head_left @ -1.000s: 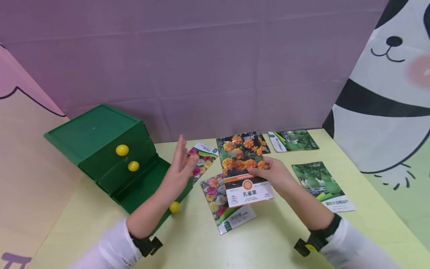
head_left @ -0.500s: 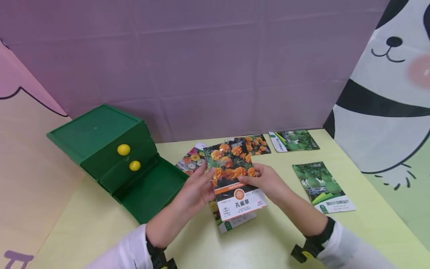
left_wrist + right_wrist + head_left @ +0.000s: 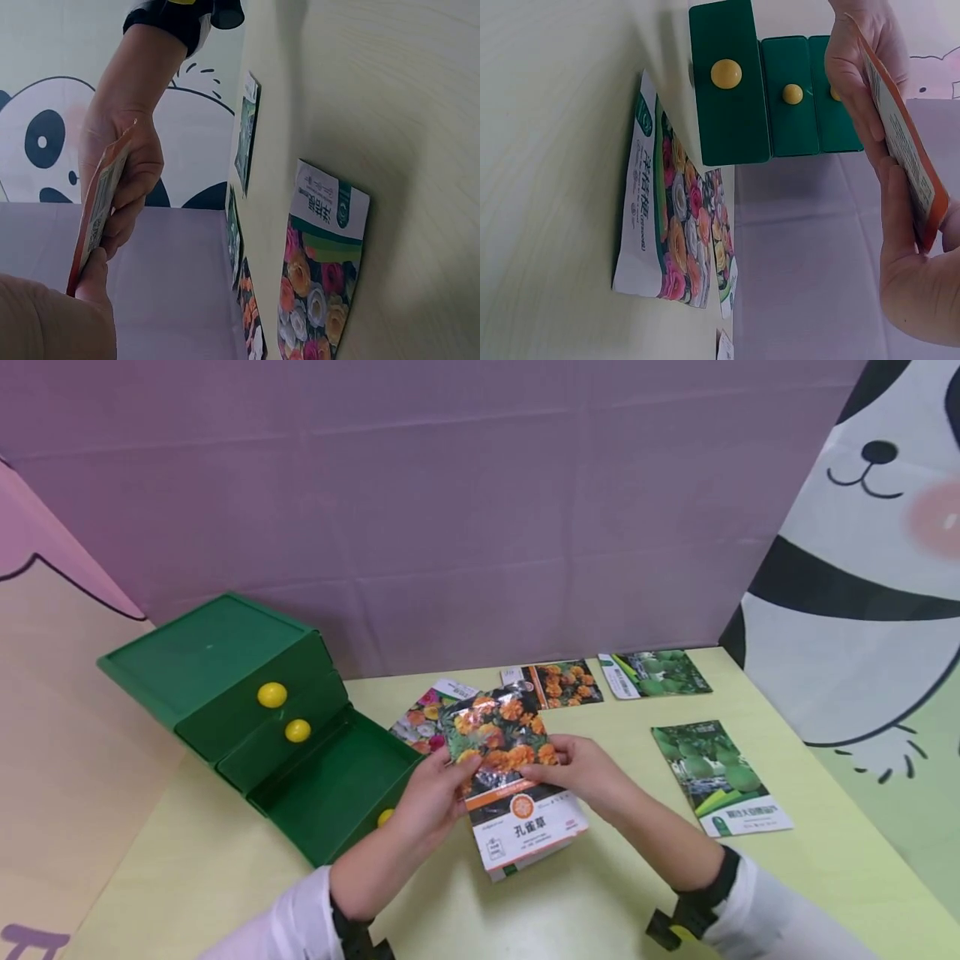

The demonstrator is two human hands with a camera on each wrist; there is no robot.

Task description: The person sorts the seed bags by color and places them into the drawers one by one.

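Observation:
In the head view my left hand (image 3: 431, 797) and right hand (image 3: 588, 772) hold a marigold seed packet (image 3: 517, 781) between them, one at each side edge. Both thumbs lie on its orange-flower front, and the fingers reach behind it. From the wrist views the packet (image 3: 101, 199) is seen nearly edge-on, raised above the table, its printed back turned down. Beneath it lies a packet with multicoloured roses (image 3: 679, 217), mostly covered in the head view. Another rose packet (image 3: 420, 722) lies just behind my left hand.
On the left stands a green drawer box (image 3: 210, 643) with yellow knobs, its bottom drawer (image 3: 330, 785) pulled out. A second marigold packet (image 3: 566, 685) and a green-fruit packet (image 3: 660, 675) lie along the back edge. Another green-fruit packet (image 3: 720, 777) is on the right.
My left hand has come right from over the drawer and taken the marigold packet's left edge. The right hand has brought the packet left and a little nearer.

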